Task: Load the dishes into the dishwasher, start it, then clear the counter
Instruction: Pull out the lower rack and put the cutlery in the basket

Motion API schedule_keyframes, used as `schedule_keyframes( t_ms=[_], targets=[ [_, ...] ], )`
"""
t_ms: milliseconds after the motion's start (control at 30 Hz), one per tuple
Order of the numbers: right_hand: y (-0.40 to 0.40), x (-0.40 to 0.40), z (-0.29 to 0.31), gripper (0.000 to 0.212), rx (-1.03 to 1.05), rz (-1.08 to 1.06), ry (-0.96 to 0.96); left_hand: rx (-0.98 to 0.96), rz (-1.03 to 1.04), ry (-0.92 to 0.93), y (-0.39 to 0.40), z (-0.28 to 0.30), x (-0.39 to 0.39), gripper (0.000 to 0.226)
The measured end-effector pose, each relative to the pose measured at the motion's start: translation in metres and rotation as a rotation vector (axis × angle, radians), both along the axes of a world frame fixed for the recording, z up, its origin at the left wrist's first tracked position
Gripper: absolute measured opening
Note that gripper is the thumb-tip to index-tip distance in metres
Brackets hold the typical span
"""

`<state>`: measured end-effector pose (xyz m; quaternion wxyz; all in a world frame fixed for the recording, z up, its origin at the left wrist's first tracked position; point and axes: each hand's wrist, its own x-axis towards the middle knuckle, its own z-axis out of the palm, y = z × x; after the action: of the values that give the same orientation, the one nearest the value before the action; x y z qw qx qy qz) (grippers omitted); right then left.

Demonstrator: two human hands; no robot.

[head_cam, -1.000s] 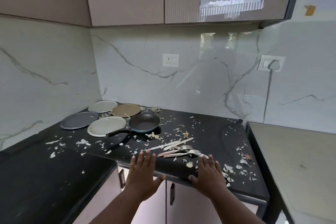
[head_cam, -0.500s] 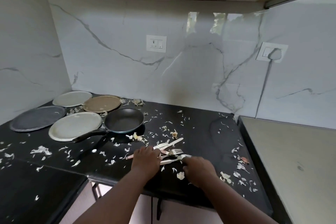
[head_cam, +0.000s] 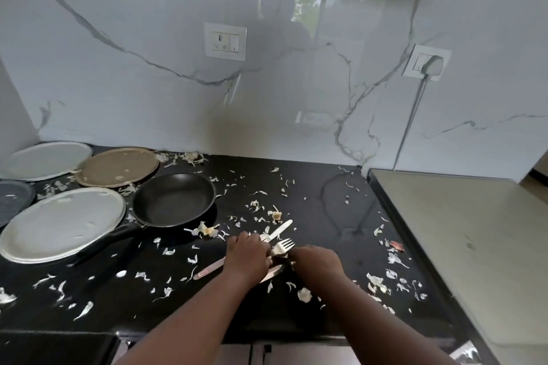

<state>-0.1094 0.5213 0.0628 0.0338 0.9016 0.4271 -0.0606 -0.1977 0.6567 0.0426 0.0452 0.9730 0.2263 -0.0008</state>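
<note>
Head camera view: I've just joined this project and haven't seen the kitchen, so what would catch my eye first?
Probably the pale peel scraps strewn across the black counter. At its front edge the left hand and right hand meet over a small pile of cutlery, a fork and knife tip poking out. Left of them sit a black frying pan and four round plates, clustered toward the corner.

Pan (head_cam: 175, 200) crowds left; right counter (head_cam: 350, 216) seemingly open, scraps (head_cam: 394, 258) only.

Glossy black stone bench (head_cam: 326, 195), speckled with papery peel scraps (head_cam: 207, 230). Matt black pan (head_cam: 173, 200), smooth. Shiny metal fork (head_cam: 283, 246). Polished marble-look wall (head_cam: 148, 83) throws reflections; matt plates (head_cam: 62, 224).
</note>
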Motion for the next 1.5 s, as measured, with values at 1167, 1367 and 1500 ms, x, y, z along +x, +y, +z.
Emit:
schedule_keyframes(
  t_ms=[1167,1367,1500],
  targets=[
    [-0.329,-0.017,0.027,0.067,1.841,-1.295,0.446,-1.050,-0.415,-0.417,-0.311,0.048,0.060,0.029],
    [-0.468,-0.033,-0.006,0.004,1.821,-1.394,0.498,-1.001,-0.457,-0.250,-0.441,0.016,0.063,0.032],
    [-0.563,-0.056,-0.048,0.012,1.819,-1.555,0.523,-0.965,-0.468,-0.070,-0.543,-0.028,0.058,0.034]
  ],
)
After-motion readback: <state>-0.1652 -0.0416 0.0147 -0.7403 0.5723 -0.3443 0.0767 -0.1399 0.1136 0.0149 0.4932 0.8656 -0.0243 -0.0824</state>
